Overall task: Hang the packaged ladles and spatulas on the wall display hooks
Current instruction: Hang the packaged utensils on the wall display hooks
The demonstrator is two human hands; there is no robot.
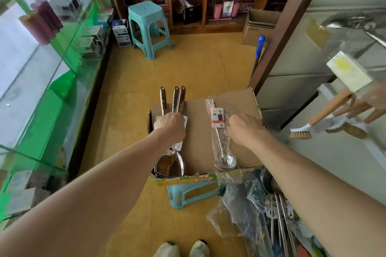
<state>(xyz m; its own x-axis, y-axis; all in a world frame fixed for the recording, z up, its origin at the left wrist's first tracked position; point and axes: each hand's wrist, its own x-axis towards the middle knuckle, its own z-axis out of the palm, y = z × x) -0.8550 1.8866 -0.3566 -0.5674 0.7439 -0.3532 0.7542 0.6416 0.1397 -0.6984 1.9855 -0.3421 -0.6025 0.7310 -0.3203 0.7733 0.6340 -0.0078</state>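
**Step in hand:** pick-up from stock. Neither the bundle nor the package has reached the wall yet.

Your left hand [170,125] is clamped round the shafts of a bundle of spatulas [170,166]. Three handles fan out past the far left edge of the cardboard box [198,142], and the blades lie toward its near left corner. Whether the bundle rests on the box or is lifted clear cannot be told.

Your right hand [245,127] is over the right half of the box, fingers bent down at the right side of the packaged ladle [226,161]. The ladle lies flat, its hang-hole end toward the far edge and its bowl at the near edge. The fingertips are hidden, so whether they pinch the wrapper cannot be told.

**Next move, as judged:** take the ladle by its top end and turn right toward the wall display [296,81], where brushes [330,109] hang. Then thread the package hole over a free hook. No hook is discernible here, so locate one before lifting.
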